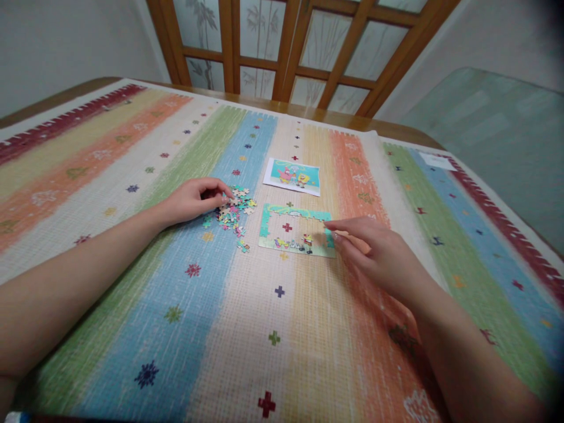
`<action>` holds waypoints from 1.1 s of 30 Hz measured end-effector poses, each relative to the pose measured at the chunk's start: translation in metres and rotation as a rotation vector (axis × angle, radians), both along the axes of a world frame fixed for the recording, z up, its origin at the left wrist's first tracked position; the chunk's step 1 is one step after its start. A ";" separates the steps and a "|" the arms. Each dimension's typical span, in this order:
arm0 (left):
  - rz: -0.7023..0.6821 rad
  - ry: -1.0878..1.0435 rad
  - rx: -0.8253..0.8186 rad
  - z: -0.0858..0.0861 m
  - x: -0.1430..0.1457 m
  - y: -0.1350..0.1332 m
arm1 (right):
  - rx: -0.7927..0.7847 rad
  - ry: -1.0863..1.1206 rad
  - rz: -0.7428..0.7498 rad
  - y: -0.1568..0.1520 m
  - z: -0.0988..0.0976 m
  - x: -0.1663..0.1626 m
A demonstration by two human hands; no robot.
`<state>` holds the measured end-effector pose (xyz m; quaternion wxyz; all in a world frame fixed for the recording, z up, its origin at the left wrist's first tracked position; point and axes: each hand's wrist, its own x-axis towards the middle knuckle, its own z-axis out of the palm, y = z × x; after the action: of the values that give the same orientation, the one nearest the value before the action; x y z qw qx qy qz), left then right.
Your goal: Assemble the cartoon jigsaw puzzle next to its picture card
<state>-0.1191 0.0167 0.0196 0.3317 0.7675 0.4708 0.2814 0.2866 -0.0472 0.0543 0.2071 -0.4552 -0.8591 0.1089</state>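
Note:
A small jigsaw frame (294, 230), only its border and bottom strip joined, lies mid-table on the striped cloth. Just left of it sits a heap of loose puzzle pieces (233, 212). My left hand (194, 200) rests at the heap's left edge, fingers curled and pinching among the pieces; which piece it holds is too small to see. My right hand (374, 249) lies flat beside the frame's right edge, fingers stretched out, the index fingertip touching the border's upper right corner. A reference picture card (292, 175) with cartoon figures lies just beyond the frame.
A striped, multicoloured cloth (185, 305) covers the wooden table (335, 118). A white label (436, 160) sits at the cloth's far right corner. Behind the table stands a wooden-framed glass partition (282, 47); a pale green surface (493, 135) lies to the right.

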 end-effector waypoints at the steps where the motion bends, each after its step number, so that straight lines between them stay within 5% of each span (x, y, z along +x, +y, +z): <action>1: -0.001 -0.001 0.000 0.000 0.000 0.000 | 0.040 0.022 0.022 -0.001 0.002 -0.005; 7: -0.010 -0.020 -0.002 0.001 0.001 0.000 | -0.053 -0.036 0.324 -0.004 0.006 -0.061; 14: -0.014 -0.030 0.009 0.001 0.004 -0.001 | -0.104 -0.167 0.453 0.019 0.001 -0.115; 26: -0.035 -0.028 0.016 -0.001 0.004 0.001 | -0.116 -0.175 0.491 0.036 -0.010 -0.122; 33: -0.045 -0.041 0.031 -0.001 0.004 0.002 | -0.266 -0.207 0.516 0.045 0.002 -0.137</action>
<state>-0.1148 0.0185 0.0187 0.3357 0.7769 0.4423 0.2967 0.1498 -0.0017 0.0565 0.0226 -0.2540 -0.9411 0.2221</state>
